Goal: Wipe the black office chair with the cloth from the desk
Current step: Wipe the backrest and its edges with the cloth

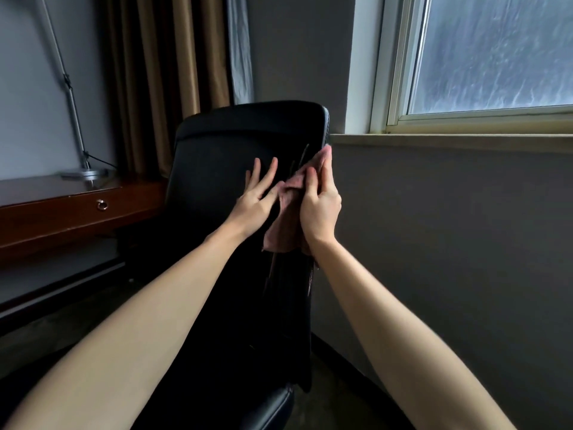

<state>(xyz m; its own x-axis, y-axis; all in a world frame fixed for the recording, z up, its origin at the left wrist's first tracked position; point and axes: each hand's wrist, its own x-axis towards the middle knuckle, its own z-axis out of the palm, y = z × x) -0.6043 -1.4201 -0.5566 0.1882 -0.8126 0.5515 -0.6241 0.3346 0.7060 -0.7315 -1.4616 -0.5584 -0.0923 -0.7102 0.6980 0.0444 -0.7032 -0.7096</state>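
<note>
The black office chair (pixel 217 156) stands in front of me, its tall glossy backrest facing me. A pinkish-brown cloth (pixel 286 225) is bunched against the backrest's right side, hanging down below my hands. My right hand (pixel 319 203) grips the cloth near the chair's right edge, fingers pointing up. My left hand (pixel 257 197) is just left of it, fingers spread on the backrest, thumb side touching the cloth's folds. Wet streaks show on the leather above and below the cloth.
A dark wooden desk (pixel 62 212) with a ring-pull drawer stands at the left, with a metal lamp (pixel 80 169) on it. Brown curtains (pixel 173 57) hang behind the chair. A grey wall and window sill (pixel 449 139) lie close on the right.
</note>
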